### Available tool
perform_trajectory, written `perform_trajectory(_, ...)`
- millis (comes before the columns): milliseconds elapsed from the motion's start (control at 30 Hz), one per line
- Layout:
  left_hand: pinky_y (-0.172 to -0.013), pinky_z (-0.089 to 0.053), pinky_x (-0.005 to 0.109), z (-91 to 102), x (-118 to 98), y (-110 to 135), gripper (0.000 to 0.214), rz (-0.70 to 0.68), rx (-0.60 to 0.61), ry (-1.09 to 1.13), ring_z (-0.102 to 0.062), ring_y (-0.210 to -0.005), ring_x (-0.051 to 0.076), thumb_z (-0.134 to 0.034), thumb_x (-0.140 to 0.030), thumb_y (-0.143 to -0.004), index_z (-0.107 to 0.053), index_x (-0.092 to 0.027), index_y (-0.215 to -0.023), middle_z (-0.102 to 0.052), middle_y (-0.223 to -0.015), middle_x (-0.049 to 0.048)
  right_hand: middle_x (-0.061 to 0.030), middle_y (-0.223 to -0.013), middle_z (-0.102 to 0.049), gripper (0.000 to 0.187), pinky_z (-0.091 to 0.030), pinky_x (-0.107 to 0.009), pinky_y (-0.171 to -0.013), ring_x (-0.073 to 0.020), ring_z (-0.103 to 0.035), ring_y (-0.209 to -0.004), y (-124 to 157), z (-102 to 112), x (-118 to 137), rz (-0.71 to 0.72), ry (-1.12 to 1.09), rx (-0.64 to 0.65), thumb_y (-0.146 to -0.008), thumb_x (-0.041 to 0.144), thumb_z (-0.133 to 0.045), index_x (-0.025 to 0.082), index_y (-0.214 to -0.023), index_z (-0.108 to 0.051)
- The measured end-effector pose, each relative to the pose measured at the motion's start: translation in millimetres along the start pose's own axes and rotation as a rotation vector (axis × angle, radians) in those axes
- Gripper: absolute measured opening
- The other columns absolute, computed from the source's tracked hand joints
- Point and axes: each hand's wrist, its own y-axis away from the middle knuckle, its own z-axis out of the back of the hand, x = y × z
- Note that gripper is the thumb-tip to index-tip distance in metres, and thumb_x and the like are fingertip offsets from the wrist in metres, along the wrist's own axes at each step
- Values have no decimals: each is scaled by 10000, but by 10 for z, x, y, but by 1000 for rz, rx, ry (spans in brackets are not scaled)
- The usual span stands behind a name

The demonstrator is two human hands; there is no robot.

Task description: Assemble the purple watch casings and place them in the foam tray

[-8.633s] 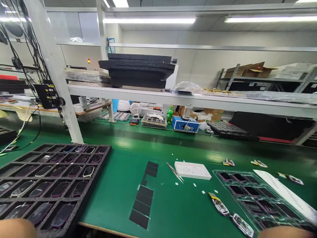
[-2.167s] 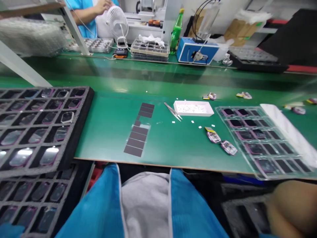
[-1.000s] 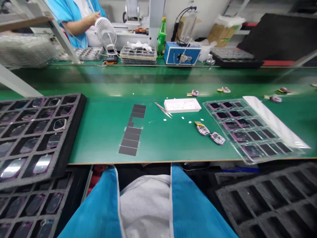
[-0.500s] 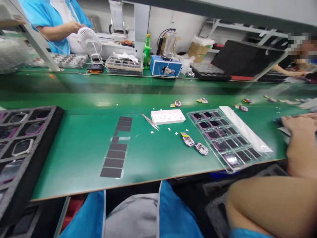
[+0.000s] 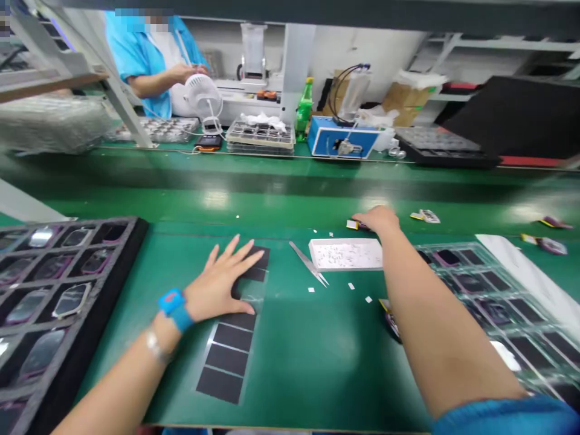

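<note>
My left hand (image 5: 222, 281), a blue watch on its wrist, lies with fingers spread over a clear strip of black rectangular stickers (image 5: 225, 356). At the back edge of the green bench, my right hand (image 5: 379, 219) has its fingers closed around a small watch case; a flat yellow-edged piece (image 5: 352, 224) sticks out beside the fingertips. Tweezers (image 5: 309, 264) lie between the hands, against a shallow white box (image 5: 347, 254) holding tiny bits. My right forearm partly covers another watch case (image 5: 391, 323).
A black foam tray (image 5: 97, 302) of watch parts stands on the left. On the right is a clear plastic tray (image 5: 493, 305) with dark screens, beside a white sheet (image 5: 530, 281). More cases (image 5: 429, 215) lie farther back. A co-worker (image 5: 156, 66) sits across the bench.
My left hand has come into view onto the sticker strip. My right hand has moved from the far right to the watch case at the back. The view has shifted.
</note>
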Motion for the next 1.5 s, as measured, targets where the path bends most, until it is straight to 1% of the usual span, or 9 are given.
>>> perform_trajectory(100,-1062,-54,647,-297,-6,-64,861,85,27,-89,-83,-1397,348,-466,-698,-744,-225,-263,-1448,-159,-1531,83,-117,-726,-666,200,-505,-370,-705,-299,-647,-801,14,78,49,-11,-89,-44,-615,287,-723,124,-723,-680)
perform_trajectory(200,-1063,-31,647,-453,-44,-95,847,147,-57,-107,-81,-1399,340,-416,-702,-768,-248,-220,-1444,-147,-1528,95,-80,-803,-678,329,-513,-328,-701,-228,-649,-763,276,244,204,120,-503,-230,-617,316,-725,136,-889,-674)
perform_trajectory(267,-1046,-8,671,-438,-65,-88,850,153,-82,-61,-81,-1396,354,-464,-687,-754,-273,-216,-1435,-171,-1521,106,-64,-833,-678,387,-521,-317,-697,-195,-648,-731,626,341,352,282,-776,-263,-603,322,-739,147,-939,-658)
perform_trajectory(367,-1051,-26,666,-297,-87,-46,842,135,-192,118,-42,-1399,354,-572,-612,-733,-302,-215,-1425,-166,-1523,116,-45,-825,-677,380,-538,-313,-676,-171,-651,-691,1327,365,599,500,-994,-39,-603,328,-755,170,-929,-640)
perform_trajectory(467,-1089,-216,546,-153,-127,9,770,35,-295,534,-179,-1386,318,-647,-489,-735,-357,-236,-1402,-262,-1500,112,-32,-783,-674,372,-549,-310,-682,-162,-655,-681,1988,195,805,571,-1039,308,-602,305,-772,174,-920,-631)
perform_trajectory(600,-927,-471,466,-136,-196,58,681,39,-118,1141,-585,-1087,300,-746,-335,-675,-510,-186,-1296,-590,-1243,140,-30,-800,-666,347,-541,-297,-687,-150,-636,-706,2455,-148,909,558,-1017,439,-607,315,-775,179,-895,-636)
perform_trajectory(767,-835,-517,383,-200,-223,64,620,150,-133,1389,-655,-895,226,-792,-198,-617,-589,-182,-1203,-657,-1114,109,-25,-830,-656,331,-526,-281,-674,-137,-624,-717,2504,-299,852,527,-1156,503,-705,342,-697,188,-987,-618)
perform_trajectory(1000,-796,-532,270,-118,-226,91,474,156,-107,1727,-645,-845,150,-766,-103,-632,-665,-212,-1082,-684,-973,38,-26,-917,-622,22,-489,-301,-779,-156,-591,-892,2464,-209,775,837,-1030,264,-792,229,-635,210,-795,-647)
perform_trajectory(1500,-740,-537,211,-176,-183,110,508,96,-230,1573,-642,-831,150,-800,-39,-541,-713,-231,-1003,-680,-973,46,-24,-961,-603,59,-453,-327,-878,-164,-574,-958,2542,-260,775,924,-849,243,-806,159,-621,215,-792,-630)
